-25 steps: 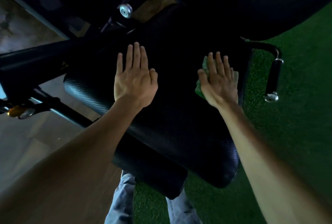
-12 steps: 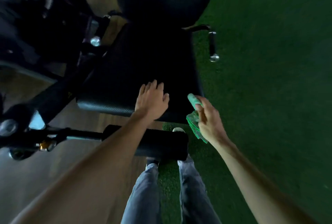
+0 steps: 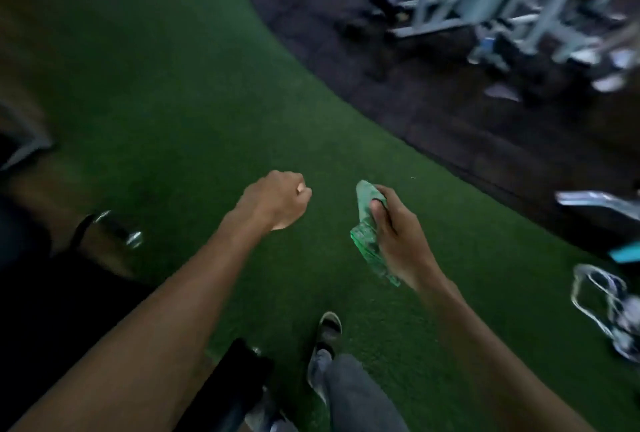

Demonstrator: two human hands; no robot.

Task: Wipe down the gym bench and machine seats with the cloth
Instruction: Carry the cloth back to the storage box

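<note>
Right hand (image 3: 398, 241) grip: fingers and thumb curled round a bunched green cloth (image 3: 369, 234), pinching it against the palm. Cloth sticks out above the thumb and hangs below the heel of the hand, held in the air over green turf (image 3: 173, 102), touching nothing else

Left hand (image 3: 277, 199) grip: closed into a loose fist, nothing in it, knuckles forward, also in the air over the turf. Hands are near each other, apart, roughly level, left one slightly higher in frame

Both forearms bare, reaching in from the bottom edge

Below the hands: one grey trouser leg (image 3: 356, 397) and a shoe (image 3: 329, 327) planted on the turf. Black padded roller (image 3: 239, 379) at bottom centre, just left of the leg, partly hidden by the left forearm

Left edge: dark black bulk, looks like machine padding, too dim to tell which part. Black handle with a chrome end cap (image 3: 133, 237) sticks out beside it

Turf runs as a wide curved band; beyond its right edge is dark flooring (image 3: 450, 120). Grey-framed gym machines (image 3: 502, 5) stand on that flooring top right, well apart from the hands, blurred. Right edge: blurred metal bar, a teal piece, and a pale looped strap or cable (image 3: 602, 310) lying on the turf; can't tell what it belongs to

Whole frame motion-blurred and dim
</note>
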